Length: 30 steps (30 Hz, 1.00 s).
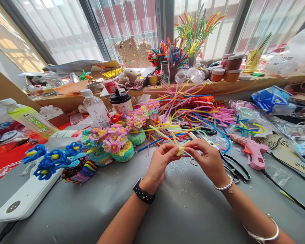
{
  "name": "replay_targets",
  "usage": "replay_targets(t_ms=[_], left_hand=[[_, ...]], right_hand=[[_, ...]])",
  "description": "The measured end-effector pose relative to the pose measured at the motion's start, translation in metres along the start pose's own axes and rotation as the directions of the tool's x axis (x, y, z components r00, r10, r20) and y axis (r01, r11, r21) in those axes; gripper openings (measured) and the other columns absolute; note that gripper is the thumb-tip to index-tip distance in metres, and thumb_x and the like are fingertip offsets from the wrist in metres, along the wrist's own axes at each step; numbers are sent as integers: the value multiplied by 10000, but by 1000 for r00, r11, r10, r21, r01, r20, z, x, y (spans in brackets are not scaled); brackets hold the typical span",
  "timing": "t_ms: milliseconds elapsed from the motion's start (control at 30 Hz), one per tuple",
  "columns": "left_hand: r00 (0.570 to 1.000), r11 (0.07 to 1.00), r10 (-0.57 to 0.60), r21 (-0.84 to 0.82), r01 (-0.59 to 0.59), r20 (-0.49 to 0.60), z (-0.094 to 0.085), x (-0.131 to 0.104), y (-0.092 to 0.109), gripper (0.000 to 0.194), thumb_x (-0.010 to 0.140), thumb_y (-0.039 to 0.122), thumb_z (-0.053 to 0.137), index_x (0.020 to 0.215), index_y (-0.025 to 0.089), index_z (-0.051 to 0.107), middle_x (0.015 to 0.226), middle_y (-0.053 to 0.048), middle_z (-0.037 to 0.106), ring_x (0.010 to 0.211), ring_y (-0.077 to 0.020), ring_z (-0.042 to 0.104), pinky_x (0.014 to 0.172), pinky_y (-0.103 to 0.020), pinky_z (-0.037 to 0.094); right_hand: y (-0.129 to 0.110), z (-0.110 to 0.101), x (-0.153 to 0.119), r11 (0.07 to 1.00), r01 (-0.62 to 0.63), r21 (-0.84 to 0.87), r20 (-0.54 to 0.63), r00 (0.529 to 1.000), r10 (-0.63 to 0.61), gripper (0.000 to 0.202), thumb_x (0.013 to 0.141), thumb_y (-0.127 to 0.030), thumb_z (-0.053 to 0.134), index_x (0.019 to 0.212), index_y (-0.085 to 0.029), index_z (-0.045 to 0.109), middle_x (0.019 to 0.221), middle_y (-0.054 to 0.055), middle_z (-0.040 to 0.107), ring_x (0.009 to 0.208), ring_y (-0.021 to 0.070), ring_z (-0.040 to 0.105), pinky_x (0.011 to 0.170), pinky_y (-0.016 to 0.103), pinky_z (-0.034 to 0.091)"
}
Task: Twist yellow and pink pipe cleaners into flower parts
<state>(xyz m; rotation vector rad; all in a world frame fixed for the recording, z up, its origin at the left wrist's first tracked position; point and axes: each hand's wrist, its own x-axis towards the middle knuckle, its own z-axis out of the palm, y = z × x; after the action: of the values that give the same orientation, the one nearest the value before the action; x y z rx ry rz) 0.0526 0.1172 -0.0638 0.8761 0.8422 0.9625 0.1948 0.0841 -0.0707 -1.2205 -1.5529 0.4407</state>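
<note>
Grey tabletop [91, 210] is running under a bright window, and craft clutter is crowding nearly every side of it. Right in the middle, just above the surface, the person is holding a little yellow fuzzy-stem piece [180, 151]. The left hand [157, 162] is pinching it between thumb and fingers, and the right hand [207, 156] is closing its fingertips on the other side, so both grips look shut on it. Loose yellow ends are sticking up and out, and that's the weak spot, I'd say — if one hand is easing off too early, the bunched part could be springing open. Pulling too hard could be bending it out of shape too.

Behind it, the heap of colored stems [193, 105] is lying really close, so those long ends could be snagging. Black-handled scissors [237, 171] are sitting near the right wrist — a sideways elbow or wrist could be knocking them. Pink glue gun [256, 152] is lying farther right with its cord trailing away; can't tell if it's hot, but a careless reach could be risking a burn or a tug on that cord.
</note>
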Motion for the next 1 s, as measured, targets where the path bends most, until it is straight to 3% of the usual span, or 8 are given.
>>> replay_targets(t_ms=[167, 433, 667, 833, 1000], left_hand=[[998, 999, 4, 38, -6, 56, 0, -1, -2, 194, 614, 253, 670, 689, 117, 552, 660, -2, 610, 619, -96, 578, 669, -245, 479], [994, 999, -24, -41, 29, 104, 1, -1, 0, 176, 628, 239, 662, 696, 127, 544, 687, 1, 611, 673, -99, 591, 736, -260, 476], [997, 999, -47, -25, 48, 69, 1, -1, 0, 187, 568, 219, 703, 638, 105, 572, 617, 0, 594, 604, -100, 585, 709, -271, 486], [993, 996, -69, -53, 74, 97, 0, -2, 1, 163, 612, 228, 673, 699, 106, 608, 719, -24, 622, 656, -97, 590, 734, -254, 479], [993, 998, -58, -32, 61, 100, 0, -2, 1, 170, 598, 237, 681, 671, 109, 597, 671, -8, 597, 651, -100, 581, 746, -273, 475]], right_hand=[[-1, 1, 1, 1000, -12, -20, 29, 999, 13, 120, 768, -299, 528, 742, -209, 603, 723, 16, 610, 688, 145, 540, 636, 288, 463], [-2, 0, 2, 997, 35, -68, 24, 999, -34, 107, 765, -283, 533, 736, -224, 617, 729, 15, 596, 727, 152, 524, 665, 297, 445], [-2, 4, 1, 962, -191, 193, 97, 980, 175, 153, 755, -336, 527, 722, -192, 568, 737, 22, 569, 678, 134, 544, 603, 260, 488], [2, 4, 2, 966, -178, 189, 61, 984, 169, 121, 724, -317, 565, 702, -199, 576, 894, 53, 508, 934, 183, 488, 632, 253, 505], [4, 2, 3, 971, -177, 162, 74, 983, 167, 114, 725, -321, 563, 721, -210, 589, 955, 61, 481, 963, 188, 479, 626, 260, 522]])
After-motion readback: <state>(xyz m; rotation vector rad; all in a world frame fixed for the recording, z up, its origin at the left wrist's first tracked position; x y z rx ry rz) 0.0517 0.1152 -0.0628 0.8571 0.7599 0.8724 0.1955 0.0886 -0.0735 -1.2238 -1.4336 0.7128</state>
